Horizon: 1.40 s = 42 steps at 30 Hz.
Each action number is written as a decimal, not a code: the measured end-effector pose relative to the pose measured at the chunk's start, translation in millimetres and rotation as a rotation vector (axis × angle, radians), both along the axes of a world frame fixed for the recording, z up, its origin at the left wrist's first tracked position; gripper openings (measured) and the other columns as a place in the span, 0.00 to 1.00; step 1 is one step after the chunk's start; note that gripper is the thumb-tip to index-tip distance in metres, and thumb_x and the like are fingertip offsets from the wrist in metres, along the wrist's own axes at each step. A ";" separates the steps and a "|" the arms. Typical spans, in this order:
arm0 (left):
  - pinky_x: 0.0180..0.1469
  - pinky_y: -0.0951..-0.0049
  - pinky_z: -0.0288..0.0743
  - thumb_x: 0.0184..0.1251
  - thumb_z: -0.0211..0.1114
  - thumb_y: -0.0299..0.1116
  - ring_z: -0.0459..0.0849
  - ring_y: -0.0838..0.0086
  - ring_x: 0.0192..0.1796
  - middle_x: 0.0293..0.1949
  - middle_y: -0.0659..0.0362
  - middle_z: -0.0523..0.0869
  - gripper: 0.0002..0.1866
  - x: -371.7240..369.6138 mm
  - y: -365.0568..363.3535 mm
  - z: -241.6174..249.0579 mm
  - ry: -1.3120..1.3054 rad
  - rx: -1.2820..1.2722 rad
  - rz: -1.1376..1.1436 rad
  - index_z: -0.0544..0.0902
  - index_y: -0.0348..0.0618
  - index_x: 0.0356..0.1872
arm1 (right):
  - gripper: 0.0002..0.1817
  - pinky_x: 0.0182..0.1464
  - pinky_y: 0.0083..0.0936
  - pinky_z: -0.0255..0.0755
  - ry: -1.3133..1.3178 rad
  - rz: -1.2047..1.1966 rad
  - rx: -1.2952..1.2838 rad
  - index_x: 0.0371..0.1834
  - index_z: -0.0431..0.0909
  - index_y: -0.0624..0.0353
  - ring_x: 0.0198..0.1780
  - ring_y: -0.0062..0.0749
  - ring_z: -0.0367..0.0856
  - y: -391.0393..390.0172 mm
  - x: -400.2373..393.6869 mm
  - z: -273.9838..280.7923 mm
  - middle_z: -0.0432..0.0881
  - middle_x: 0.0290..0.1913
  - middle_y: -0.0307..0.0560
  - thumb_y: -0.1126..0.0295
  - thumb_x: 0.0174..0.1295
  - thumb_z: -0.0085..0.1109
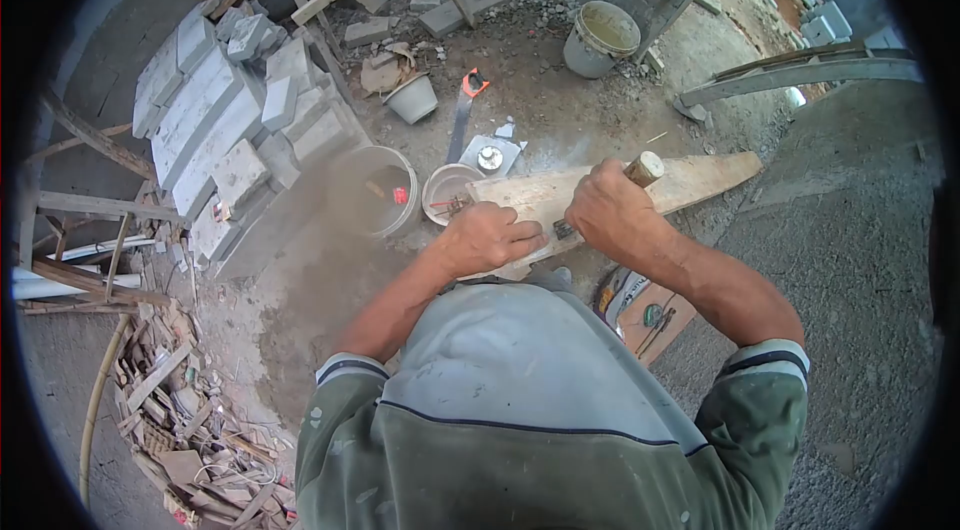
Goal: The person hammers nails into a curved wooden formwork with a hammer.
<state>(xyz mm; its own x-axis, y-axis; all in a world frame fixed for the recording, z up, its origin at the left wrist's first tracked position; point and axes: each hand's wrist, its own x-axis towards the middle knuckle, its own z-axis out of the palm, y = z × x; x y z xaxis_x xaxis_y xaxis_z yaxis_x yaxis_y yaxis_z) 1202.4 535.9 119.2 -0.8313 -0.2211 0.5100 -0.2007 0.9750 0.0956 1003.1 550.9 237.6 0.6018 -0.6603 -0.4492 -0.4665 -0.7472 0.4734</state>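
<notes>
My right hand (608,205) is closed around the thick wooden handle of a hammer (645,169). Its dark metal end shows below my fist, close over a pale wooden board (690,175). At the board's left part, my left hand (484,238) has its fingers pinched together; whatever is between them is hidden. Just beyond that hand stands a white bowl (436,192) with small brownish pieces and something red inside. A handsaw (463,120) with an orange handle lies on the ground past the bowl, near a small white container (490,159).
A large round bucket (412,205) stands left of the bowl. Stacked grey blocks (205,120) and a wood scrap pile (190,420) are at left. Farther off are a small pail (412,98) and a whitish bucket (600,40). A rough concrete slab (850,330) lies at right.
</notes>
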 end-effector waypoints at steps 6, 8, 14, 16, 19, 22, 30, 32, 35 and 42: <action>0.26 0.74 0.72 0.48 0.61 0.33 0.75 0.77 0.28 0.35 0.70 0.82 0.16 -1.7 5.6 -11.4 0.055 0.010 0.030 0.85 0.52 0.41 | 0.06 0.35 0.28 0.65 0.042 0.076 0.078 0.23 0.84 0.47 0.33 0.29 0.83 -11.0 7.9 3.5 0.83 0.25 0.37 0.65 0.54 0.58; 0.26 0.74 0.73 0.48 0.61 0.33 0.75 0.77 0.28 0.34 0.70 0.82 0.16 -0.3 8.7 -12.8 0.079 0.045 0.057 0.85 0.52 0.41 | 0.06 0.36 0.28 0.66 -0.004 0.111 0.066 0.24 0.83 0.47 0.32 0.30 0.83 -14.3 -10.4 -3.3 0.83 0.24 0.38 0.63 0.54 0.59; 0.25 0.74 0.72 0.48 0.62 0.31 0.74 0.76 0.26 0.31 0.69 0.81 0.14 21.5 17.1 -47.7 0.109 0.132 0.193 0.85 0.52 0.39 | 0.11 0.37 0.38 0.75 -0.353 -0.547 0.129 0.29 0.79 0.55 0.34 0.42 0.85 -3.0 -105.3 -18.1 0.84 0.28 0.47 0.59 0.54 0.62; 0.25 0.75 0.72 0.47 0.62 0.28 0.73 0.76 0.25 0.30 0.69 0.81 0.14 25.8 20.3 -53.8 0.081 0.157 0.213 0.85 0.50 0.39 | 0.16 0.38 0.41 0.77 -0.273 -0.570 0.052 0.32 0.77 0.57 0.34 0.47 0.84 14.8 -119.6 -21.4 0.83 0.30 0.49 0.56 0.52 0.65; 0.24 0.75 0.72 0.47 0.62 0.28 0.73 0.77 0.25 0.31 0.69 0.81 0.15 23.8 18.3 -45.4 0.085 0.115 0.176 0.85 0.49 0.39 | 0.17 0.37 0.40 0.77 -0.318 -0.641 0.035 0.33 0.77 0.58 0.34 0.47 0.84 23.7 -117.3 -42.0 0.83 0.32 0.51 0.56 0.52 0.65; 0.24 0.75 0.70 0.47 0.63 0.30 0.72 0.77 0.25 0.32 0.70 0.81 0.15 17.3 14.6 -37.7 0.093 0.107 0.159 0.85 0.49 0.40 | 0.16 0.38 0.38 0.74 -0.410 -0.580 -0.038 0.33 0.78 0.57 0.34 0.43 0.84 24.6 -82.6 -40.8 0.83 0.31 0.48 0.55 0.54 0.63; 0.24 0.75 0.71 0.48 0.62 0.32 0.72 0.78 0.26 0.36 0.71 0.81 0.18 7.5 6.7 -21.9 0.017 0.019 0.043 0.84 0.50 0.44 | 0.10 0.33 0.30 0.62 0.074 -0.121 -0.008 0.24 0.85 0.43 0.32 0.29 0.81 0.1 -20.2 -29.8 0.84 0.25 0.35 0.64 0.58 0.53; 0.24 0.75 0.71 0.48 0.62 0.33 0.72 0.78 0.26 0.36 0.70 0.81 0.18 7.5 6.9 -22.5 0.030 0.018 0.058 0.84 0.50 0.44 | 0.10 0.33 0.30 0.62 0.054 -0.101 -0.007 0.24 0.85 0.43 0.32 0.28 0.81 -4.3 -16.0 -31.7 0.84 0.25 0.34 0.64 0.58 0.53; 0.23 0.73 0.74 0.46 0.61 0.33 0.76 0.76 0.27 0.30 0.68 0.76 0.12 5.7 8.6 -22.6 0.088 0.013 0.061 0.82 0.49 0.35 | 0.10 0.33 0.31 0.62 0.088 -0.063 0.021 0.25 0.85 0.42 0.32 0.27 0.82 -10.9 2.9 -23.6 0.84 0.25 0.33 0.63 0.58 0.54; 0.24 0.76 0.72 0.46 0.62 0.34 0.74 0.78 0.29 0.37 0.70 0.82 0.13 3.9 12.3 -31.0 0.107 0.007 0.088 0.84 0.51 0.37 | 0.10 0.35 0.32 0.62 0.184 0.061 0.101 0.25 0.85 0.43 0.34 0.27 0.82 -22.2 25.0 -16.5 0.85 0.27 0.35 0.63 0.59 0.54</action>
